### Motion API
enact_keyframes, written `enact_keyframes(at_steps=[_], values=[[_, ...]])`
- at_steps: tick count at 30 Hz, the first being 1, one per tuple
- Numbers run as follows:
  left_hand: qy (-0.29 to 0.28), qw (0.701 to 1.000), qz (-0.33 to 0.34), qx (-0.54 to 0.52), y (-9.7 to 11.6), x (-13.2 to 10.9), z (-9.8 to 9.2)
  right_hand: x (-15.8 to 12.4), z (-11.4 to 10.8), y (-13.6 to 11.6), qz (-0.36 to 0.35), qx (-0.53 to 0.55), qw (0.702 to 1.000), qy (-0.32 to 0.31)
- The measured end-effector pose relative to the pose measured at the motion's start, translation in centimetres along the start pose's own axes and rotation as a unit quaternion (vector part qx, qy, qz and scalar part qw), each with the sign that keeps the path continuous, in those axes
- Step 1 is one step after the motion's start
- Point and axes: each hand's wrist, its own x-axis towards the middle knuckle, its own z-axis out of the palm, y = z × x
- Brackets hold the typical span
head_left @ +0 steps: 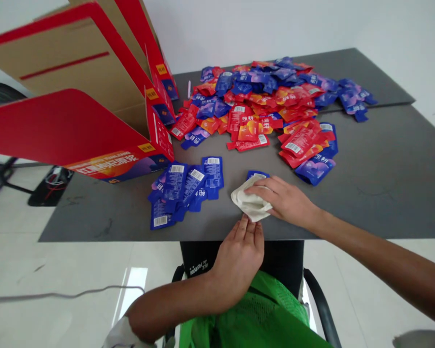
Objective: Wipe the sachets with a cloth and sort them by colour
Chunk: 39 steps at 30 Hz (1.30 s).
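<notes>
Well, in the head view, a crumpled off-white cloth (251, 200) lies on the dark grey tabletop (380, 188), just above the table's near edge and slightly right of the frame's centre. Its long axis runs roughly side to side, tilting a little. The right hand (285, 200) is the nearer and reaches in from the right of the frame, its fingers extended and slightly curved over the top of the cloth, resting there with no clear grip. The left hand (237, 261) sits below the cloth at lower centre, open, with fingers straight and close together, their tips just beside its lower edge. The cloth looks soft and folded on itself. A blue foil sachet (257, 174) pokes out from under its upper edge. Left of it lies a cluster of blue sachets (177, 191); farther up spreads a heap of red and blue sachets (261, 106). An open red-and-tan cardboard carton (76, 72) fills the upper left.
</notes>
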Motion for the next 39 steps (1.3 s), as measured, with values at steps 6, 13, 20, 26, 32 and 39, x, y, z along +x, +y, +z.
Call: enact_keyframes(at_steps=[6,13,20,26,32,39], values=[[0.001,1.0,0.009,0.01,-0.1,-0.2,0.5,4.2,-0.3,6.9,0.06,-0.088,0.994,0.036],[0.021,1.0,0.007,0.0,-0.1,-0.2,0.5,3.1,-3.3,2.0,0.035,-0.067,0.991,0.113],[-0.001,1.0,-0.003,-0.012,-0.1,0.0,-0.1,-0.4,-0.5,-1.8,0.016,0.012,1.0,-0.006],[0.006,1.0,0.009,-0.01,-0.1,-0.3,0.6,2.7,0.5,4.5,0.052,-0.045,0.997,0.04],[-0.009,1.0,0.021,-0.018,-0.5,-0.1,0.6,4.4,-2.1,6.8,0.101,-0.128,0.981,0.103],[0.004,0.986,-0.058,-0.156,-2.8,3.9,-1.8,-0.8,-5.4,1.7,0.175,-0.08,0.936,0.296]])
